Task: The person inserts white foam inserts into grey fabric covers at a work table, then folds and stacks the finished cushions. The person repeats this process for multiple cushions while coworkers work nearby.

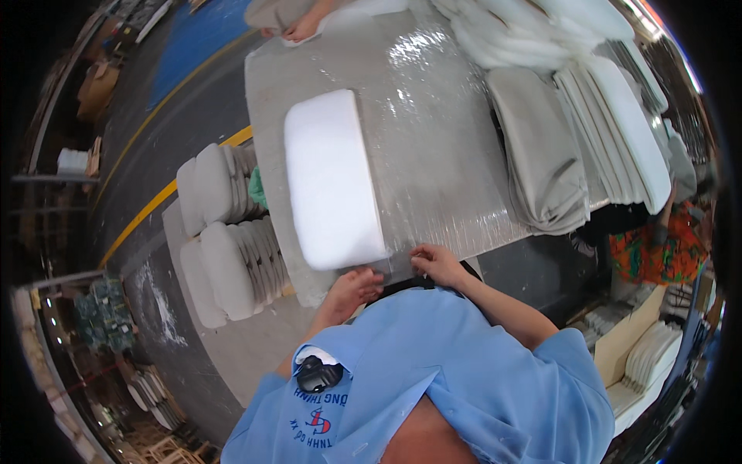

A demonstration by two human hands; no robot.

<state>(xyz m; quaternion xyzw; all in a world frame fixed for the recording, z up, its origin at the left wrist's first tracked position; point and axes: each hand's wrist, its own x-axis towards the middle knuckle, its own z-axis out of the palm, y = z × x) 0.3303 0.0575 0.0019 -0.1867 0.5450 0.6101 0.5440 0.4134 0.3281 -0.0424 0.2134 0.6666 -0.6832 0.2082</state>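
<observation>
A white rounded-corner cushion pad [332, 182] lies flat on the film-covered table [433, 162], to the left of its middle. At the table's near edge, my left hand [358, 287] is just below the pad's near end, its fingers curled together. Beside it on the right, my right hand [439, 265] has its thumb and fingers pinched at the edge. A thin greyish piece, perhaps film or cloth, shows between the two hands. Whatever the fingertips grip is too small to make out.
Grey cushion covers [537, 147] are stacked at the table's right, beside upright white pads [630, 131]. White padding [533, 35] is heaped behind. Grey cushions [239, 263] stand in rows at the left. Another person's hand [303, 29] rests at the far edge; someone in orange patterned clothing [657, 247] is at right.
</observation>
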